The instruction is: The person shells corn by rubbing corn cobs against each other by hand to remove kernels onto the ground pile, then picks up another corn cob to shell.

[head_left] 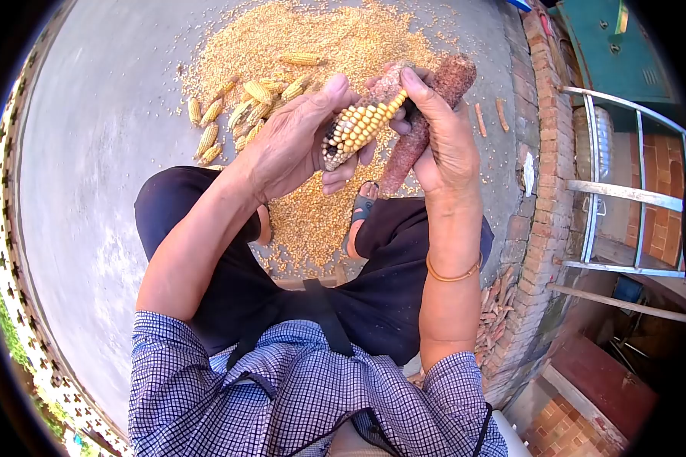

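Observation:
My left hand (301, 129) is closed around a partly shelled ear of corn (364, 126). Yellow kernels still cover part of that ear, its lower tip is dark and whitish, and its upper end is stripped. A bare reddish corn cob (406, 154) slants through my right hand (448, 145), whose fingers are wrapped round it. My right thumb presses at the upper end of the ear, beside the kernels. Some fingers of both hands are hidden behind the ear and the cob. Both hands are close together above my knees.
Loose kernels (305, 228) spread over the concrete floor (91, 190), between my feet and beyond. Several unshelled ears (258, 93) lie in a heap at left. Bare cobs (495, 312) are piled by the low brick wall (545, 152) at right, near a metal rail (625, 190).

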`<act>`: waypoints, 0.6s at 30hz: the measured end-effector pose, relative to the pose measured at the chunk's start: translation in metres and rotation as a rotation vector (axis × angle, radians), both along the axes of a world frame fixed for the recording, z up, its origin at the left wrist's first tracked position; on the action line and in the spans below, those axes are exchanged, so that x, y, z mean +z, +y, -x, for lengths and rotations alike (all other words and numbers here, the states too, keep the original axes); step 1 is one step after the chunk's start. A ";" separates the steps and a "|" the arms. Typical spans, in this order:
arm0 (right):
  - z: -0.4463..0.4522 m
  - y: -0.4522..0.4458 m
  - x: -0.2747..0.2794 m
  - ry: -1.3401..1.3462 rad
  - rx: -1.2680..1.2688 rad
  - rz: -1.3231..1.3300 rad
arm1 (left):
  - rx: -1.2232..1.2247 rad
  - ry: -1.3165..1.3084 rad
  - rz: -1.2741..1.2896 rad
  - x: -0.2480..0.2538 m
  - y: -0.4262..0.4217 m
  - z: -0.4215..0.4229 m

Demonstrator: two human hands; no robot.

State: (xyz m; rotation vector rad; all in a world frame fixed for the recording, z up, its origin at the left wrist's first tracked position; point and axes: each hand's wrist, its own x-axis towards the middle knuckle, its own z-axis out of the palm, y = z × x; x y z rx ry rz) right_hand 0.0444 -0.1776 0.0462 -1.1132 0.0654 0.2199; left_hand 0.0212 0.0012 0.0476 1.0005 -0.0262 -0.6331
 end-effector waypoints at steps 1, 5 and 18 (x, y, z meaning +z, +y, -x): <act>0.000 0.000 0.000 0.018 0.009 -0.011 | 0.003 0.036 0.030 -0.001 0.000 -0.001; 0.000 -0.003 -0.002 0.027 0.025 -0.021 | -0.021 0.019 0.008 0.000 0.000 -0.002; 0.002 0.004 0.003 0.013 -0.016 0.045 | -0.050 -0.160 0.048 -0.009 0.001 -0.002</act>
